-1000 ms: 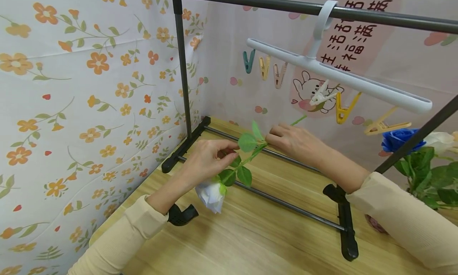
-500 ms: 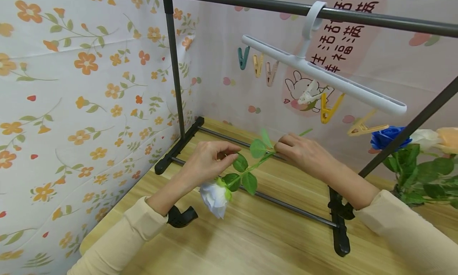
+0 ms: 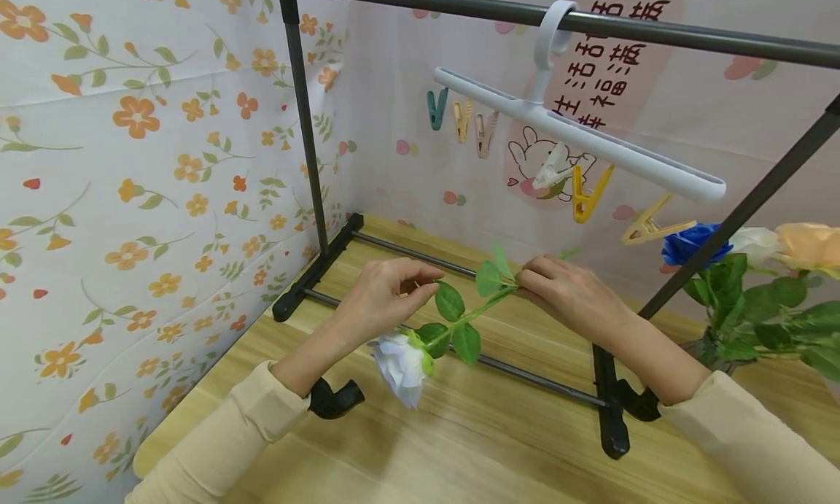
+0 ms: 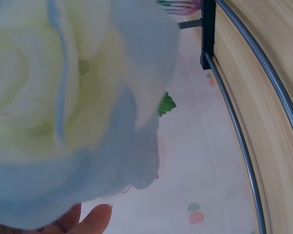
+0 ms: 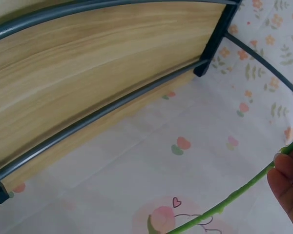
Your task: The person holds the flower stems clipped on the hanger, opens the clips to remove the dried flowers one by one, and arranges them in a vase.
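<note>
A white rose (image 3: 402, 365) with green leaves (image 3: 467, 342) hangs head down and to the left over the tabletop. My right hand (image 3: 571, 292) pinches its green stem, and the stem's end pokes out beyond the fingers. In the right wrist view the stem (image 5: 234, 195) runs away from the pinching fingertips (image 5: 285, 168). My left hand (image 3: 387, 292) is beside the upper leaf, thumb and forefinger slightly apart; whether they touch the leaf's edge I cannot tell. Large pale petals (image 4: 88, 97) fill much of the left wrist view, hiding most of that hand.
A dark metal rack (image 3: 308, 132) stands on the wooden table (image 3: 459, 446). From its top bar hangs a white hanger (image 3: 577, 128) with several clothespins, including a yellow clothespin (image 3: 587, 194). Blue (image 3: 695, 245), white and peach roses stand at right. Patterned cloth (image 3: 131, 219) backs the left.
The head view has turned rightward. My right hand has drawn the rose a little to the right and down, and the leaf near my left fingers has shifted away from between them.
</note>
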Tool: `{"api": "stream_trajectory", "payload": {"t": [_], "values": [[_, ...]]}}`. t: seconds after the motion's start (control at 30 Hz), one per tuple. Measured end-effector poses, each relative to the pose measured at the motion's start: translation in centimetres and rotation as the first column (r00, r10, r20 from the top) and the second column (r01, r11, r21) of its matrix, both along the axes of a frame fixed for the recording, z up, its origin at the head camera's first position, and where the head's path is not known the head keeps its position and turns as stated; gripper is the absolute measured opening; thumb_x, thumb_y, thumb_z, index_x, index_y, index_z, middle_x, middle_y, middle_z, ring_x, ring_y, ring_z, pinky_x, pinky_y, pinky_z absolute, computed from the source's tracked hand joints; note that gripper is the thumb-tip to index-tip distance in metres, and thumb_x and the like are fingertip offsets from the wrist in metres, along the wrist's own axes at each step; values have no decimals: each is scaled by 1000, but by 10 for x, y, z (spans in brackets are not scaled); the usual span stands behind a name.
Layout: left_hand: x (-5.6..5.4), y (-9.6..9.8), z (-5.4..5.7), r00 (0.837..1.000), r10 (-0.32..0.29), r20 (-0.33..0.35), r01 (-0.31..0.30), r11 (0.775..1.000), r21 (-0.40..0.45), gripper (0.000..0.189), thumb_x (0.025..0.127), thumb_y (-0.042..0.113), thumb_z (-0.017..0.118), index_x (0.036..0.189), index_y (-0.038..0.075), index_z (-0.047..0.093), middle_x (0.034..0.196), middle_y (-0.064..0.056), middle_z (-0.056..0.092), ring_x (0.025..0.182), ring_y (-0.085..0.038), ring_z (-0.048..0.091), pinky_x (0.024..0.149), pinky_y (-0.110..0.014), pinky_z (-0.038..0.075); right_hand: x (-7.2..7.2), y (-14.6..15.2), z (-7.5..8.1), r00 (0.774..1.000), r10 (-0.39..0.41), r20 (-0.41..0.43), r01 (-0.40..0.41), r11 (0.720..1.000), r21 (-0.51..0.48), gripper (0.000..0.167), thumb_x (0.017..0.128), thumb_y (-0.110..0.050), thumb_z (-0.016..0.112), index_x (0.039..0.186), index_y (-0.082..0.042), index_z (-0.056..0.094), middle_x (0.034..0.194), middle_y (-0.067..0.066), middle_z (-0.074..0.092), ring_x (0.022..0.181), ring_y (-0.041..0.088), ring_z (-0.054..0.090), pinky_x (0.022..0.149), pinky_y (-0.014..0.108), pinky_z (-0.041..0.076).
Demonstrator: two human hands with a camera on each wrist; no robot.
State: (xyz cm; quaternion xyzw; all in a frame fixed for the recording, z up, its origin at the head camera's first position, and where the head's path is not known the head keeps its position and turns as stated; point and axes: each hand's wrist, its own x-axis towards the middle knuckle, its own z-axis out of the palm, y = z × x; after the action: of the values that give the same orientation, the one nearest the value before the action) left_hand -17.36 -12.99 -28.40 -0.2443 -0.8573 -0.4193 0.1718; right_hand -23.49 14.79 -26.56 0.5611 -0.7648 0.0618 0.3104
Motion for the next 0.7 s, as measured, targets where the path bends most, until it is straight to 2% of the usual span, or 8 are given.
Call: {"api": "stream_trajectory", "payload": {"t": [0.27, 0.7], "values": [[0, 6, 1, 1000, -17, -6, 17, 1000, 1, 16, 88, 10, 65, 103, 10, 73, 92, 1, 72, 71, -4, 59, 60, -21, 48, 5, 10, -4, 1000, 5, -2, -5, 1000, -27, 38, 102, -31, 35, 86, -7, 62, 82, 5, 61, 71, 17, 58, 55, 32, 50], [-1, 12, 1, 999, -46, 6, 46, 999, 20, 17, 90, 10, 63, 104, 9, 73, 94, -1, 72, 66, -4, 56, 57, -20, 46, 13, 22, -4, 1000, -29, -13, 29, 999, -21, 37, 102, -31, 36, 86, -8, 60, 81, 4, 58, 65, 14, 54, 50, 29, 47]]}}
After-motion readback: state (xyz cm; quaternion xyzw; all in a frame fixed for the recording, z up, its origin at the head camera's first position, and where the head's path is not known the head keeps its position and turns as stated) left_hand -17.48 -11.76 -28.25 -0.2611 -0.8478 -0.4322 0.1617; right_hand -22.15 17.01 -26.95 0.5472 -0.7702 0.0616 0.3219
